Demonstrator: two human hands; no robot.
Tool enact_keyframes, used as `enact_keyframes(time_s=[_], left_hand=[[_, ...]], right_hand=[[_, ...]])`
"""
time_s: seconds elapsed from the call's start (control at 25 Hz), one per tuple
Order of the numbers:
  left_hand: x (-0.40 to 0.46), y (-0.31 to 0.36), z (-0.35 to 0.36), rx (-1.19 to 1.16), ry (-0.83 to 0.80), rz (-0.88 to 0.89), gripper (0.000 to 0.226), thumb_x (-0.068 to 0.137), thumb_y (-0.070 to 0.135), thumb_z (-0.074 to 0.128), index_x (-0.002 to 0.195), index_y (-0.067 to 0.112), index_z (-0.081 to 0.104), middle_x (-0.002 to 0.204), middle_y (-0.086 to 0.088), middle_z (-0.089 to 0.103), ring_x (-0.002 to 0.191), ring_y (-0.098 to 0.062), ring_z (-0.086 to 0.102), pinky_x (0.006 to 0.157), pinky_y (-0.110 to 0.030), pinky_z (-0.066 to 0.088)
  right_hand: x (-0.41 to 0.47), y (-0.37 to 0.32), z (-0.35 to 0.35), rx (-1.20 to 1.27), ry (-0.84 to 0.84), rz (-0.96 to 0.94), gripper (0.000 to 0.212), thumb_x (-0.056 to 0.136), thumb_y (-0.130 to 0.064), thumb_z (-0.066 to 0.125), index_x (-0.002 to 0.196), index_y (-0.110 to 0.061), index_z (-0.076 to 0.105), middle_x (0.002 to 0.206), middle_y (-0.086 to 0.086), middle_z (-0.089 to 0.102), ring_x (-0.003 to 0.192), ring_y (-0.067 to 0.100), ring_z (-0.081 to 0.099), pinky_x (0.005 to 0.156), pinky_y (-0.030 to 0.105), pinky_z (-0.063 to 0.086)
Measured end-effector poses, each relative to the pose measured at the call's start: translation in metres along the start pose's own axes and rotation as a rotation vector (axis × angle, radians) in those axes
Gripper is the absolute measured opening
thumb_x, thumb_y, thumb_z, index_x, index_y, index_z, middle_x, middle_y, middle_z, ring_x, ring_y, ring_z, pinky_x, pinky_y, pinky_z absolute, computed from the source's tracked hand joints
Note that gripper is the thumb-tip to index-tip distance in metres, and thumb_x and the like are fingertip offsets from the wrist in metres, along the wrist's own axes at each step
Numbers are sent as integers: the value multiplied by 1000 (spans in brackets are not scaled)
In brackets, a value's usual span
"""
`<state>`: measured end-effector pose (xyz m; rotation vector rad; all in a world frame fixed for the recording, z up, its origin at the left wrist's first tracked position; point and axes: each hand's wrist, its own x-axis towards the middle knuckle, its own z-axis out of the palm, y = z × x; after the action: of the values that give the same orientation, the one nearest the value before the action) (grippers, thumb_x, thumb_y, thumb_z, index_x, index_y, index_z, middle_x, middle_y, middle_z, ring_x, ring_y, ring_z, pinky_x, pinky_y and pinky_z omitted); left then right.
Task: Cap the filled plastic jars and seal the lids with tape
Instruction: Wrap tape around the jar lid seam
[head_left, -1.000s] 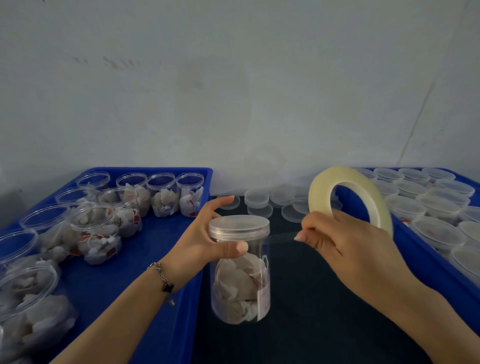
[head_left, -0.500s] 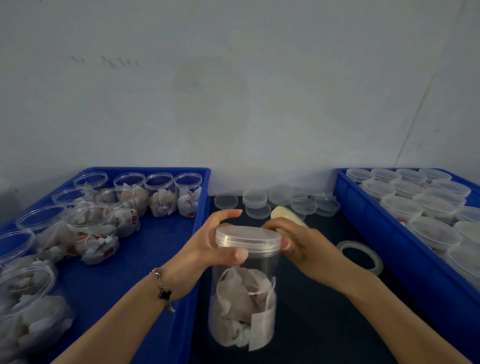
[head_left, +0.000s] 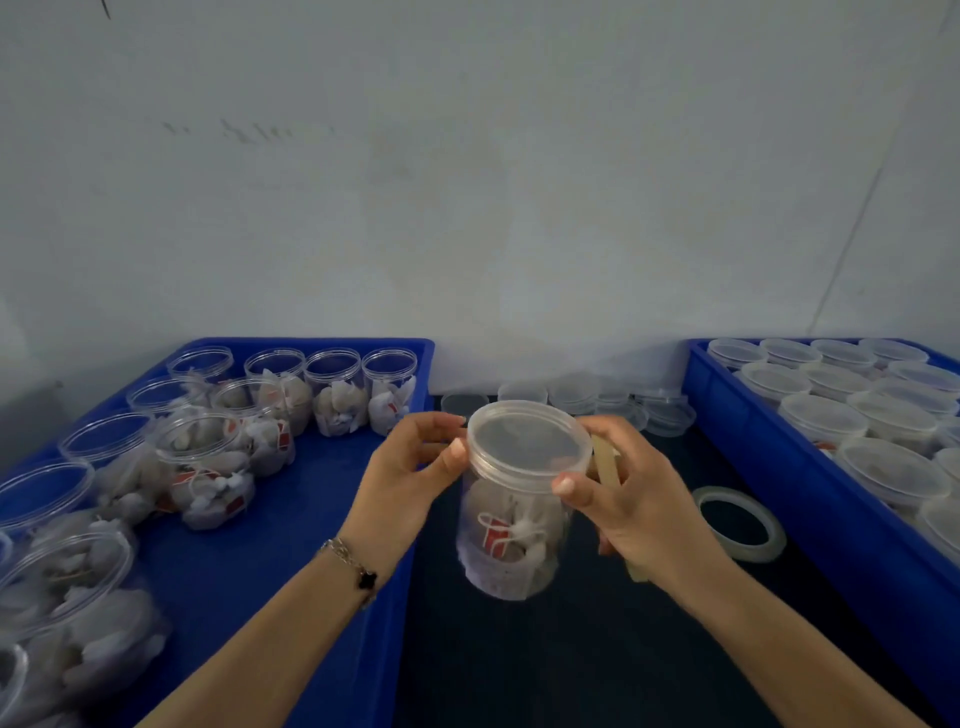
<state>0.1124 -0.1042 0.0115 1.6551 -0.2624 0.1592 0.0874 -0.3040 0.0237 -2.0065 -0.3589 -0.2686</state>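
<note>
Two hands (head_left: 410, 478) (head_left: 644, 499) hold the capped jar (head_left: 511, 525); tape roll (head_left: 740, 525) lies beside.

Big blue tray (head_left: 249, 571) sat there on the left, deep sides, glossy floor. Hard against its right wall ran a dark tabletop (head_left: 571, 665), and across that strip from the tray stood a second blue tray (head_left: 831, 519). Behind the tray rose a pale wall (head_left: 467, 182), with faint grey scuff marks (head_left: 249, 130) high above the tray's back rim. Over its near right rim showed a chain bracelet (head_left: 353, 564) with a dark charm.
</note>
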Motion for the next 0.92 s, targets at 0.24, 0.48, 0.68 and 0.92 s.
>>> enact_keyframes(time_s=[0.24, 0.48, 0.68, 0.92], left_hand=[[-23, -9, 22, 207, -119, 32, 60, 70, 71, 54, 128, 59, 40, 115, 25, 61, 106, 5, 58, 81, -13, 50], [-27, -19, 38, 352, -23, 33, 120, 54, 43, 83, 146, 20, 10, 134, 15, 39, 122, 1, 43, 99, -18, 42], [-22, -11, 37, 319, 147, -34, 90, 62, 36, 83, 133, 34, 28, 114, 17, 44, 98, 2, 49, 67, -8, 44], [-21, -6, 24, 328, 122, -105, 88, 44, 58, 77, 117, 39, 32, 105, 19, 47, 94, -3, 52, 69, -20, 45]], right_hand=[[-6, -1, 17, -5, 153, 214, 56, 53, -84, 45, 91, -43, 47, 74, -7, 65, 48, -1, 60, 39, 12, 40], [-9, -11, 23, 28, -29, 186, 58, 52, -68, 71, 98, -57, 39, 92, -38, 59, 83, -27, 51, 50, 7, 46], [-6, -8, 7, 90, -246, 235, 106, 60, -39, 87, 132, -63, 12, 129, -15, 50, 97, 3, 64, 64, 24, 56], [-9, -3, -12, -116, -235, 43, 78, 84, -41, 66, 121, -78, 9, 84, -12, 69, 67, 9, 65, 53, 27, 51]])
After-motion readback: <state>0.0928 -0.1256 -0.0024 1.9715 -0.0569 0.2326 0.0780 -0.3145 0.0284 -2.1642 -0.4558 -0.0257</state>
